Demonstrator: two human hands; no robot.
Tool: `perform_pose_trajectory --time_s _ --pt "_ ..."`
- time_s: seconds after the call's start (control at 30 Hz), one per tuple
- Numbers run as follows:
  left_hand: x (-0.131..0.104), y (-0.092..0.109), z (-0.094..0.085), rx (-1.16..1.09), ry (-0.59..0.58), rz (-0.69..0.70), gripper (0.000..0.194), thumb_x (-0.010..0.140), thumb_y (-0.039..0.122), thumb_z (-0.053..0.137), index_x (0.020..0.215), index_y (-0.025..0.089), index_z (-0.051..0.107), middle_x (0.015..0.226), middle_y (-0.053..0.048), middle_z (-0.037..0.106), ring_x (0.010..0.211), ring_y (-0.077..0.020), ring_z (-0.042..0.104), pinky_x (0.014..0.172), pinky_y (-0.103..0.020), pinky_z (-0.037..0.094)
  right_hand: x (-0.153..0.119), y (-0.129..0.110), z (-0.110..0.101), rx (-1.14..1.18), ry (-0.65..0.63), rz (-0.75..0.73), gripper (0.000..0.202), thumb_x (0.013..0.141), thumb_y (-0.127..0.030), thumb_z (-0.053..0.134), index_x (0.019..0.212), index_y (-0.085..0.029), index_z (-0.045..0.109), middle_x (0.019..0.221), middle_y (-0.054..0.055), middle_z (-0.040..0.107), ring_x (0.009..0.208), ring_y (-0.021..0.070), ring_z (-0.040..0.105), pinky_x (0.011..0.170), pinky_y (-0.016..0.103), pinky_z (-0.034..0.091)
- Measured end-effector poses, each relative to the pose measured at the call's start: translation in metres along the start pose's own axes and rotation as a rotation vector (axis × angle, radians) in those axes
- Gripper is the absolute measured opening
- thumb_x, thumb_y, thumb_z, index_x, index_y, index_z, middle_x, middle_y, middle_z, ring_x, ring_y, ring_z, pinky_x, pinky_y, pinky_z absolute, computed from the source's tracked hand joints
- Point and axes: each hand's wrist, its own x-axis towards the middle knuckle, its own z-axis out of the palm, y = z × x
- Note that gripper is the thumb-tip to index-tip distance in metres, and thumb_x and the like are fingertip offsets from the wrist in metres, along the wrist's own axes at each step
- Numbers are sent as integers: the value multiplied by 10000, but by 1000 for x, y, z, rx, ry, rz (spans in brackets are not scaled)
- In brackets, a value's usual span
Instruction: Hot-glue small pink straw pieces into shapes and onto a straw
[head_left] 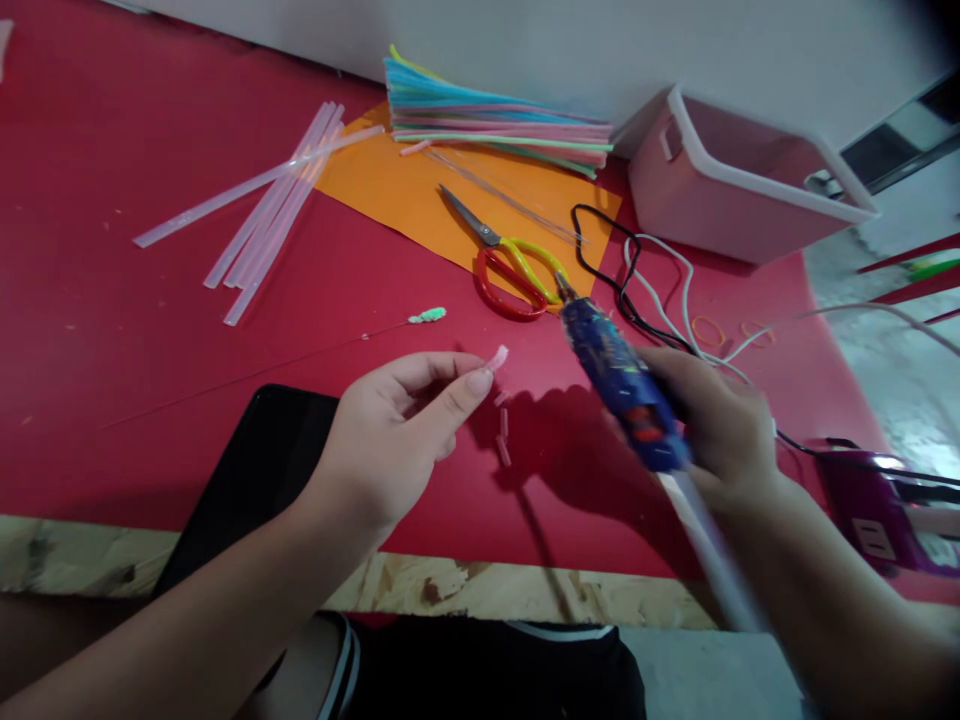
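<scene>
Worn on the head, looking forward and steeply down, close over the red table (112, 400); near edge at 6 o'clock, white wall (570, 50) at 12. Single view only.

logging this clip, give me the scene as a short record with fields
left hand: left hand pinches a small pink straw piece at the fingertips
right hand: right hand grips a blue glue gun, nozzle toward the pink piece
surface: red table
nearby: scissors on orange paper, glue sticks, coloured straws, pink basket, cut pink bits
</scene>
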Motion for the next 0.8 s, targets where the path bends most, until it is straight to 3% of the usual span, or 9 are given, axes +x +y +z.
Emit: perform_pose_trajectory --time_s 0.1,0.23,0.37,0.8 --pt "0 0 -1 -3 -5 0 126 812 319 826 830 201 782 692 39 639 485 -15 439 446 -109 379 -3 -9 -4 68 123 -12 308 778 -273 673 1079 -263 606 722 -33 683 475 115 563 486 232 483" --pt "-1 -2 -2 27 0 18 135 837 326 800 868 197 770 714 37 619 527 -37 459 465 -126 390 -4 -13 -5 124 75 -67 254 831 -366 587 1058 -253 605 655 -26 663 441 128 569 443 244 469" --pt "-2 -3 -1 110 1 85 107 859 285 768 857 182 740 685 40 598 505 -45 420 457 -158 353 -5 -13 -5 147 47 -70 270 880 -462 522 1034 -252 595 711 -8 694 494 143 614 489 266 523" --pt "-2 -4 -2 169 -27 114 85 862 273 759 850 191 742 683 34 598 538 -58 444 500 -172 358 -5 -17 -4 230 6 -73 182 802 -285 570 975 -235 597 773 5 710 573 132 658 559 255 556"
